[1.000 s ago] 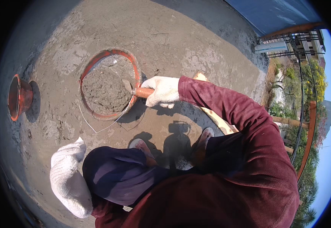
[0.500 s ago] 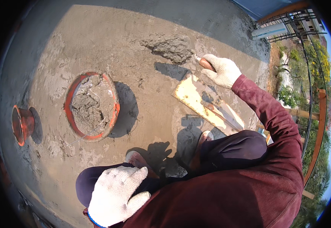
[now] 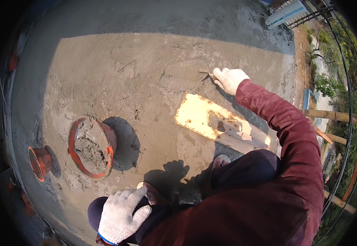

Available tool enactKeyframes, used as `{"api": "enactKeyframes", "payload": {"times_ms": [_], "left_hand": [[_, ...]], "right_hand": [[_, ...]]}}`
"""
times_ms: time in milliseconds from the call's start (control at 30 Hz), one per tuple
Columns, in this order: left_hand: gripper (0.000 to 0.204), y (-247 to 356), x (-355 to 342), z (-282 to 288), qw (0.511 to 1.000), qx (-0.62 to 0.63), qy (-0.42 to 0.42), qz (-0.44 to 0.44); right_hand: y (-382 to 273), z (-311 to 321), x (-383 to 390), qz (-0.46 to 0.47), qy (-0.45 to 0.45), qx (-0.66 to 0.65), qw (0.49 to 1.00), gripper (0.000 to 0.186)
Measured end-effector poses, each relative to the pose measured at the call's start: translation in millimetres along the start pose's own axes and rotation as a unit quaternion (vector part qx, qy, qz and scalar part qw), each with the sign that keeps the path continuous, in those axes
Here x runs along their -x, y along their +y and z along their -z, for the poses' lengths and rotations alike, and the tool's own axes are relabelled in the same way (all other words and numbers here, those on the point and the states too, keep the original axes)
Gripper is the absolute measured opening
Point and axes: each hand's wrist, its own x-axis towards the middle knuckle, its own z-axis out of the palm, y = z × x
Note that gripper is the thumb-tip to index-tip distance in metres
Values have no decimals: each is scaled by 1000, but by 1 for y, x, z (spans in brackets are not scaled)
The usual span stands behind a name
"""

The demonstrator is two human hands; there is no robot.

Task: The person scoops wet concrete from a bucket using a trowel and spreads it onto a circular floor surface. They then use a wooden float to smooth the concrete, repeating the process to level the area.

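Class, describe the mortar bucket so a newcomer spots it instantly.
On the sunlit floor, find the yellowish board. Left of it, nearer than a small orange tub, stands the orange bucket. It is the larger of the two and holds grey mortar.

Shirt (image 3: 244, 213): maroon, fine textured weave. Right sleeve (image 3: 277, 106), joined to shirt: long, same maroon, creased, pale smudges. Right hand (image 3: 230, 80), well apart from body of shirt: off-white knit glove (image 3: 232, 82). Left hand (image 3: 123, 213), just left of shirt: matching glove (image 3: 119, 217), blue-edged. Trousers (image 3: 248, 166), just above shirt: dark navy, plain cloth, soft folds.
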Motion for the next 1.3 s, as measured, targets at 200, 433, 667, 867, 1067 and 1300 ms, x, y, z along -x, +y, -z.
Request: {"api": "enactKeyframes", "payload": {"times_ms": [200,433,667,867,1067,1300], "left_hand": [[52,20,-13,1,998,-14,-4,67],[50,14,-12,-5,998,-48,-4,43],[48,18,-41,-11,996,-76,-13,-52],[48,25,-39,-5,997,-53,-24,56],[39,31,-31,-2,994,-81,-14,75],[46,30,-21,-3,982,-33,-41,183]], "right_hand": [[126,1,-106,-161,93,-73,980,36],[42,-2,-110,-159,-81,-566,805,42],[-83,-26,-32,53,-66,-280,956,45],[73,-1,-63,11,73,-97,993,29],[182,39,-178,-270,116,-119,948,41],[142,22,-71,-157,-125,-465,862,52]]}}
